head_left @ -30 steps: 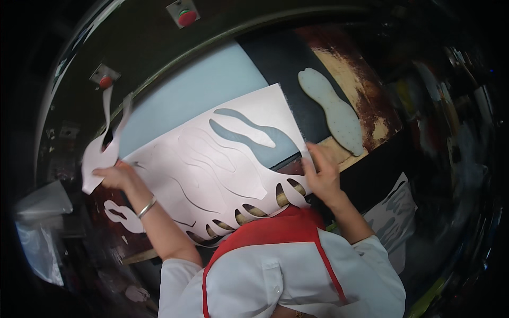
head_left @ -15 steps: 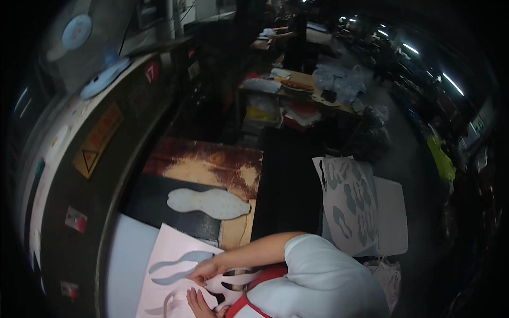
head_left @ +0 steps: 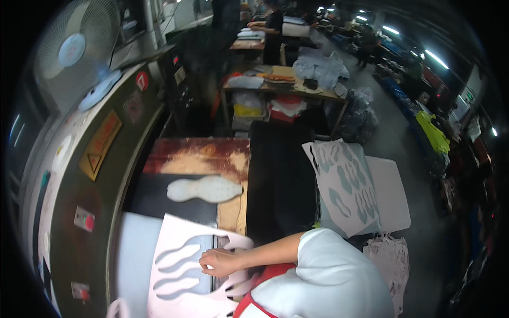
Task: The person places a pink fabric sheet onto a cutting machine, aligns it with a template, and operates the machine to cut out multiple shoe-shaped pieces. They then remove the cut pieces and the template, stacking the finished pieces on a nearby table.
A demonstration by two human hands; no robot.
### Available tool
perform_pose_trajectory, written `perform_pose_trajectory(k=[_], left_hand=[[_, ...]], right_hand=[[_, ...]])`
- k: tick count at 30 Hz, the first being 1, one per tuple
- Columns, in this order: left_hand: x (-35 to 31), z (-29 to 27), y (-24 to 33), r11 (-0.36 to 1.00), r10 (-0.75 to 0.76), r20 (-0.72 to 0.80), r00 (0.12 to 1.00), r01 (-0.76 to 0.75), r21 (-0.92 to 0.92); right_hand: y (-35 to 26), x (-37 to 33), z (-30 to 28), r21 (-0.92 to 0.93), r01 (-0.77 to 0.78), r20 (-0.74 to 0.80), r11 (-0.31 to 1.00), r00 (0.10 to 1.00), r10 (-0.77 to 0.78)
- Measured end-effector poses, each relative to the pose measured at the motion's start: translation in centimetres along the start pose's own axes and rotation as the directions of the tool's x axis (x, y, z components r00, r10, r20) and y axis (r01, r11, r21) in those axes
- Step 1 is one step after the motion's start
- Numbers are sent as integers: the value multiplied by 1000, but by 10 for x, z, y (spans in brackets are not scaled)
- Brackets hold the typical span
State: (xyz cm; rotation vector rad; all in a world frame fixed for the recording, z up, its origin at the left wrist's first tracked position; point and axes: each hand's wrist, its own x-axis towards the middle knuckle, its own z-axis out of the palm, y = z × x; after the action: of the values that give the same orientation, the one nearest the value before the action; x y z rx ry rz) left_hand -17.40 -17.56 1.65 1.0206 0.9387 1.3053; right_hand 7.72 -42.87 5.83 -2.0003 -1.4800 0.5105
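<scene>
My right hand [head_left: 216, 262] lies on a white sheet [head_left: 177, 275] with wavy sole-shaped holes cut out of it. Its fingers are curled round a strip between two holes. The sheet rests on a pale blue pad [head_left: 130, 249] at the lower left, by my red apron and white sleeve. Beyond the sheet a pale sole-shaped piece [head_left: 204, 189] lies alone on a dark board [head_left: 154, 193]. My left hand is out of the picture.
A dark machine panel [head_left: 85, 220] with red buttons and a warning label runs along the left, with a fan [head_left: 71, 50] above it. A stack of cut-out sheets [head_left: 344, 185] sits at right. Cluttered worktables [head_left: 281, 85] and other people stand farther back.
The view has swung away from straight down and now takes in the workshop. My left hand, on the sheet's edge a second ago, has left the picture. My right hand stays on the sheet.
</scene>
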Motion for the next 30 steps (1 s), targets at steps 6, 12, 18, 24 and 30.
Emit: perform_pose_trajectory(k=[6, 12, 18, 24, 30], left_hand=[[10, -153, 74, 676, 536, -316, 783, -174, 716], [-120, -128, 24, 509, 162, 744, 648, -701, 500], [-129, -172, 51, 426, 73, 795, 602, -740, 521], [-104, -160, 79, 419, -39, 792, 609, -710, 566], [-2, -241, 199, 959, 232, -244, 942, -263, -106]], right_hand=[[-30, -10, 65, -122, 47, 512, 991, 859, 22], [-80, 26, 105, 191, -490, 808, 850, 571, 147], [-156, 51, 163, 451, -786, 871, 422, 492, -14], [-169, 28, 148, 626, -637, 732, 449, 679, -58], [-191, -1, 127, 291, -222, 360, 931, 926, 108]])
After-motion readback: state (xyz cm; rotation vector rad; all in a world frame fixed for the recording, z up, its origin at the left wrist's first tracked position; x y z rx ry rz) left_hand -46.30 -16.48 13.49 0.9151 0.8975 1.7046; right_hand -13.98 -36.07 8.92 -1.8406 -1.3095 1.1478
